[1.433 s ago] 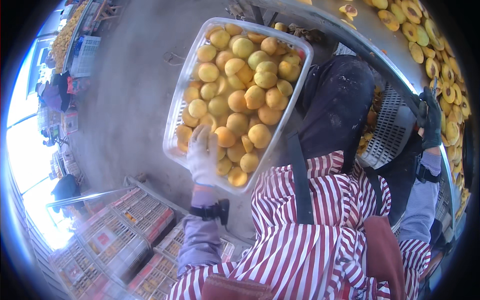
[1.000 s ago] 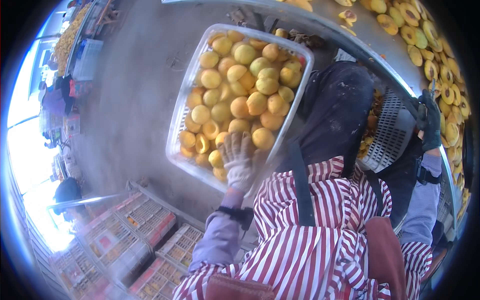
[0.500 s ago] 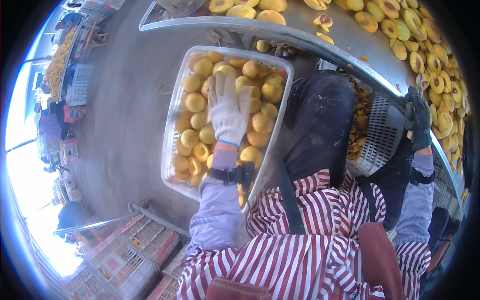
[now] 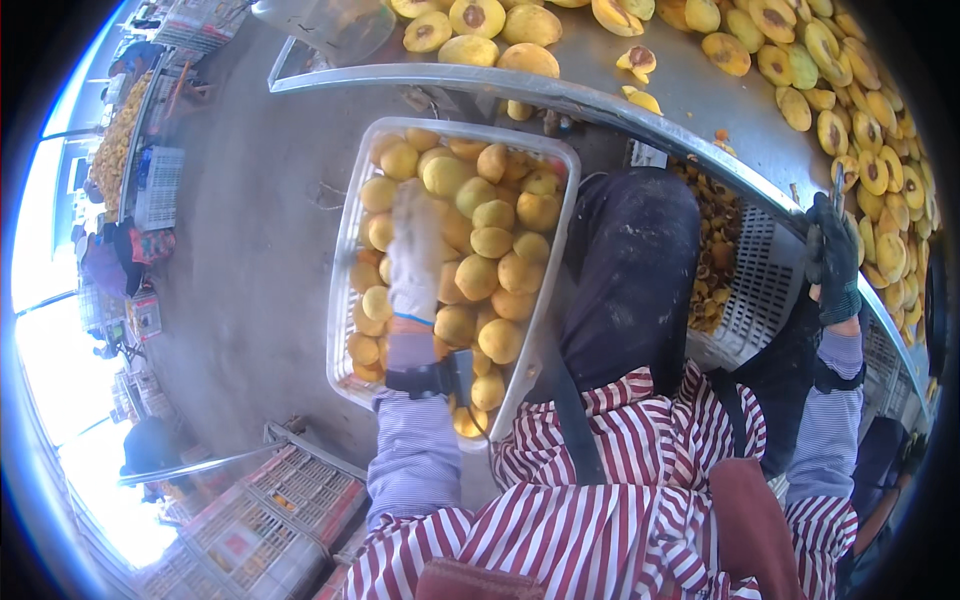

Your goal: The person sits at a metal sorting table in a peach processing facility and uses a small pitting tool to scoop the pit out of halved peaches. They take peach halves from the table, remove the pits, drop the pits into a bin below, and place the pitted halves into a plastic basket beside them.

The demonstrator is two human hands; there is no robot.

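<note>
My left hand (image 4: 412, 255), in a whitish glove, reaches into a white plastic crate (image 4: 338, 310) full of whole yellow peaches (image 4: 478, 277). Motion smears its fingers, and whether they grip a peach cannot be made out. My right hand (image 4: 833, 255), in a dark glove, is closed at the metal table's edge on the right. From its top sticks a thin metal blade, seemingly a knife (image 4: 838, 182); the handle is hidden in the fist. Beside that hand lie many halved peaches (image 4: 872, 172).
The metal table (image 4: 690, 95) curves across the top and right, with a raised rim. Beneath it, by my knees, a white slotted basket (image 4: 765, 255) holds peach scraps (image 4: 715, 225). Stacked crates (image 4: 270, 490) stand at lower left. People work beside fruit tables (image 4: 120, 140) at far left.
My left hand, flat on the peaches before with fingers spread, has shifted left and blurred. The right hand stays at the table edge with the blade. The whole view has shifted slightly.
</note>
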